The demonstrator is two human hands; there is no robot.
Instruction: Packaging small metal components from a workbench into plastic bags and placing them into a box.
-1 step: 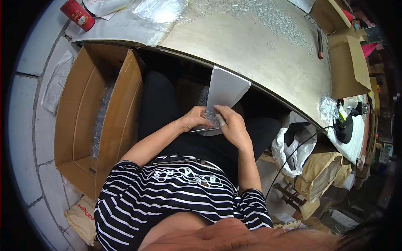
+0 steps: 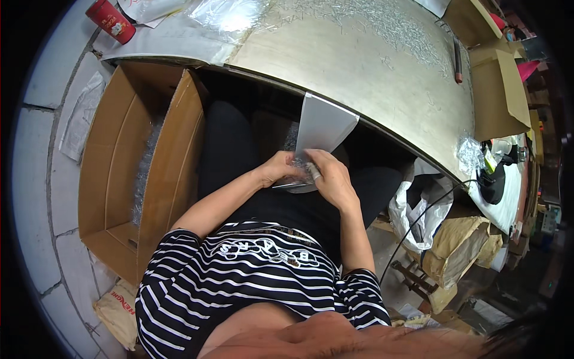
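Observation:
My left hand [image 2: 277, 168] and my right hand [image 2: 335, 180] meet over my lap, below the edge of the table. Their fingers close round a small clear shiny bundle [image 2: 305, 168]; what it is made of is too blurred to tell. A ring or band shows on a finger of my right hand. Just beyond the fingers a smooth white-grey panel [image 2: 326, 122] slopes up to the table edge. Under my hands lies a flat, shiny-edged surface [image 2: 296, 186], partly covered by them. Small glinting pieces [image 2: 291, 136] show beside the panel's left edge.
Many thin metal pieces [image 2: 382, 30] lie scattered over the table [image 2: 335, 66]. A tall cardboard box [image 2: 173, 143] with shiny pieces inside stands at my left. A red can [image 2: 112, 22] is at the far left. White bag [image 2: 418, 209], black cable [image 2: 427, 209] and brown sack [image 2: 457, 248] are at right.
The fingers of both hands have shifted very slightly round the shiny bundle. Everything else looks the same.

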